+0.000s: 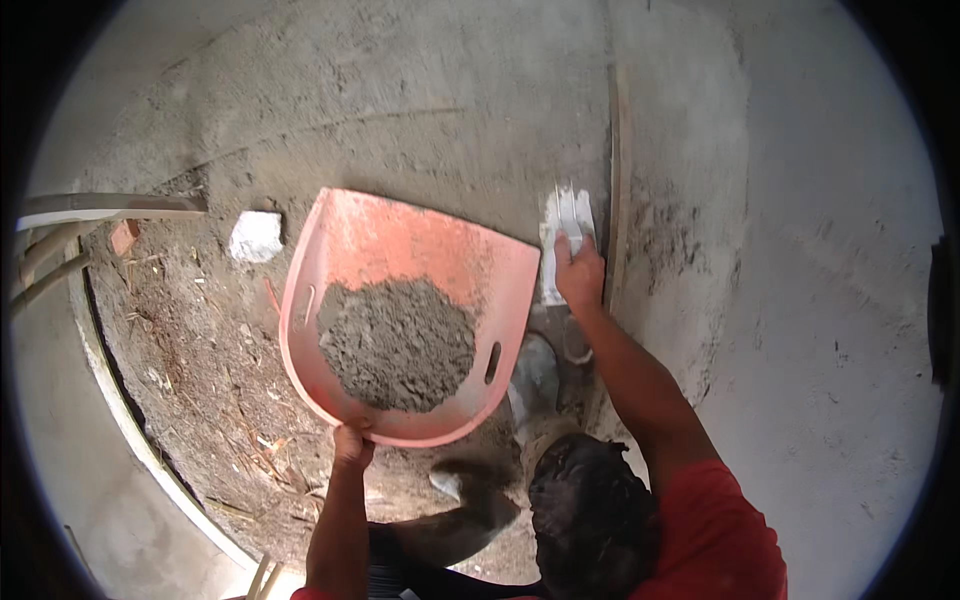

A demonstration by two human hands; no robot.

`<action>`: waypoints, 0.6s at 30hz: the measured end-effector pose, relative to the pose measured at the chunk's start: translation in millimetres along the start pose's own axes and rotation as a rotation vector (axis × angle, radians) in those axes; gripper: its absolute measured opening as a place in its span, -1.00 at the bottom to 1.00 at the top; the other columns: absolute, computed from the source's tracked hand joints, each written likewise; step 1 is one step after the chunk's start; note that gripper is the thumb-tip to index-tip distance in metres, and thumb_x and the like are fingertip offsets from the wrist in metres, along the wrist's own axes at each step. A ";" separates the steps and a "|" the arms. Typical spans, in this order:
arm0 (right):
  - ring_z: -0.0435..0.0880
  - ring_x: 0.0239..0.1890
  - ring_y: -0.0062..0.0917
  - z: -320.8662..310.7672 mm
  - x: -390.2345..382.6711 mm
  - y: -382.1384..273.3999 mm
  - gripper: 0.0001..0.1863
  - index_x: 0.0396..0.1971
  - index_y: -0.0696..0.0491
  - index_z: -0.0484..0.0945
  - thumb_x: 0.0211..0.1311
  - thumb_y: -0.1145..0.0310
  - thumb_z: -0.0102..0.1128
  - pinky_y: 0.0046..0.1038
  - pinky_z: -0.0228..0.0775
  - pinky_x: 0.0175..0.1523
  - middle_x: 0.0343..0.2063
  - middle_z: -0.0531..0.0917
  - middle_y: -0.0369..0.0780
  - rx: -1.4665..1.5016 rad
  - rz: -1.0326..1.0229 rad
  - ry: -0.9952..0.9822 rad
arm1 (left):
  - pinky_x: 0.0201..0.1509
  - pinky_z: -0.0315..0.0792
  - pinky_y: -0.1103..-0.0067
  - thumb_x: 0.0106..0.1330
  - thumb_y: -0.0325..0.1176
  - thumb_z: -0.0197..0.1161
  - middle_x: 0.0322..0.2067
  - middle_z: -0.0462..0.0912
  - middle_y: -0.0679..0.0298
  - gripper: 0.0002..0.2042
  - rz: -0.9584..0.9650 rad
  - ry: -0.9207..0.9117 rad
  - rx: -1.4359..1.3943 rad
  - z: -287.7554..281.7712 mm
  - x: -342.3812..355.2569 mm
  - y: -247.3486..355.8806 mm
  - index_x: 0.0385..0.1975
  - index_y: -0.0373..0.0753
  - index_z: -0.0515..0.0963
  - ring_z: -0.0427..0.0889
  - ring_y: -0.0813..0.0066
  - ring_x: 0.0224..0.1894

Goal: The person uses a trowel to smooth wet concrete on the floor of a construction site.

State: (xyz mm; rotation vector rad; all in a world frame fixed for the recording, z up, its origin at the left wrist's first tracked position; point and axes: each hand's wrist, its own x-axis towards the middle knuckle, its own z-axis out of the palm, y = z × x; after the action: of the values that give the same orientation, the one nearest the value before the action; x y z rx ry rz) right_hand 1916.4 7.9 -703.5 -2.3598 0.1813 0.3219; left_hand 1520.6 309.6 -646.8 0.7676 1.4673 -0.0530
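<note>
My left hand [353,445] is closed round the near rim of a pinkish-orange, scoop-shaped plastic pan [400,228]. A heap of wet grey mortar [405,345] lies in its rounded near half, and the flat far part carries only smears. Slots are cut in the pan's two sides. To the right of the pan, my right hand [582,272] grips a plastering trowel [585,205] by its handle. The trowel's rectangular blade is pale and smeared, and its far end points away from me. The fingers partly hide the handle.
A white block [256,236] and a brick piece [124,237] lie on the littered dirt floor [180,360] at left. Wooden poles [110,207] jut in there. A narrow strip [619,180] runs along the grey plastered surface [820,330] at right. My boot [535,375] stands below the trowel.
</note>
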 end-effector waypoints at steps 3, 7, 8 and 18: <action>0.59 -0.21 0.21 -3.6 17.4 2.3 -0.40 -0.16 0.29 0.50 0.29 -0.08 0.07 0.02 0.44 -0.09 -0.35 0.61 0.26 -0.005 -0.006 0.108 | -0.04 0.56 0.24 0.00 -0.59 0.13 -0.31 0.52 0.16 -0.68 0.021 -0.039 -0.053 25.8 1.9 -6.0 -0.17 -0.36 0.45 0.58 0.18 -0.22; 0.60 -0.26 0.22 -1.6 15.1 0.0 -0.40 -0.20 0.28 0.50 0.29 -0.09 0.07 0.05 0.44 -0.14 -0.40 0.61 0.26 0.020 -0.051 0.187 | -0.08 0.56 0.27 -0.01 -0.60 0.10 -0.34 0.50 0.14 -0.73 0.042 -0.103 -0.015 15.4 7.1 -0.2 -0.23 -0.36 0.45 0.56 0.17 -0.27; 0.60 -0.25 0.22 -9.3 17.9 14.5 -0.40 -0.18 0.27 0.51 0.29 -0.10 0.07 0.06 0.43 -0.14 -0.39 0.61 0.27 0.028 -0.060 0.201 | -0.08 0.56 0.27 -0.01 -0.60 0.10 -0.34 0.50 0.14 -0.73 0.050 -0.127 -0.003 29.3 2.2 -2.2 -0.23 -0.36 0.45 0.56 0.17 -0.27; 0.63 -0.32 0.09 -65.9 -93.6 -26.5 -0.49 0.01 0.13 0.46 0.25 0.03 0.18 -0.02 0.46 -0.21 -0.42 0.64 0.12 -0.181 -0.538 -0.191 | -0.33 0.59 0.06 0.02 -0.60 0.04 -0.41 0.41 0.11 -0.80 0.030 -0.020 -0.044 37.8 -15.8 16.2 -0.31 -0.33 0.37 0.53 0.05 -0.41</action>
State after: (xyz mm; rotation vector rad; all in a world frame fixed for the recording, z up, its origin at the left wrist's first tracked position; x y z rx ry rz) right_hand 1844.3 -15.3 -613.7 -2.4243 -0.5863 0.3042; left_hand 1558.8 296.9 -628.9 0.7509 1.4331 -0.0061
